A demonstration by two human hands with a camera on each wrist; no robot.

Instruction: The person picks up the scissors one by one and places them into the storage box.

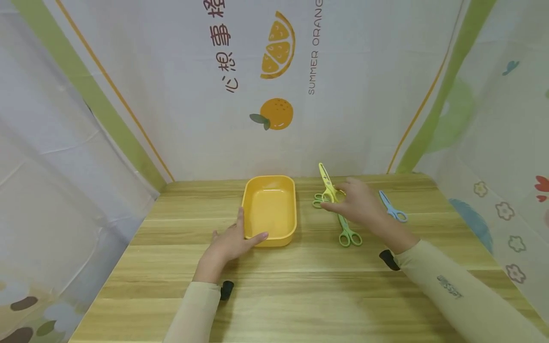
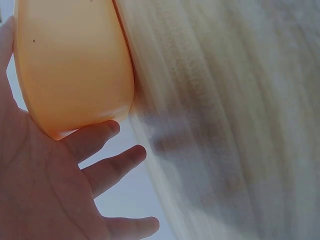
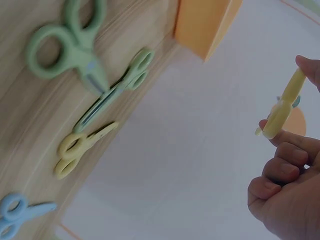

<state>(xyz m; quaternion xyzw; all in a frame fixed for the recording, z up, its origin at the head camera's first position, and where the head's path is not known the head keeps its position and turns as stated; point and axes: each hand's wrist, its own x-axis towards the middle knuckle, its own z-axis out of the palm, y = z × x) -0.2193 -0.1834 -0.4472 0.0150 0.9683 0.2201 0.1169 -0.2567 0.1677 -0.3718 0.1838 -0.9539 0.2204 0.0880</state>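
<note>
My left hand (image 1: 229, 243) rests at the near left corner of a yellow plastic bin (image 1: 276, 242), thumb along the near wall and index finger at the left side. Its fingers are spread and straight in the left wrist view. My right hand (image 1: 362, 202) pinches yellow scissors (image 3: 280, 115) by the handles between thumb and index finger, raised above the table with the blades pointing away. Beneath this hand lie green scissors (image 1: 350, 237), a second green pair (image 1: 318, 201) and another yellow pair (image 3: 72, 150), partly hidden in the head view.
Blue scissors (image 1: 392, 209) lie right of the right hand on the wooden table (image 1: 300, 300). A white curtain (image 1: 193, 128) with orange prints hangs at the table's back edge, and more printed cloth (image 1: 484, 143) hangs on the right.
</note>
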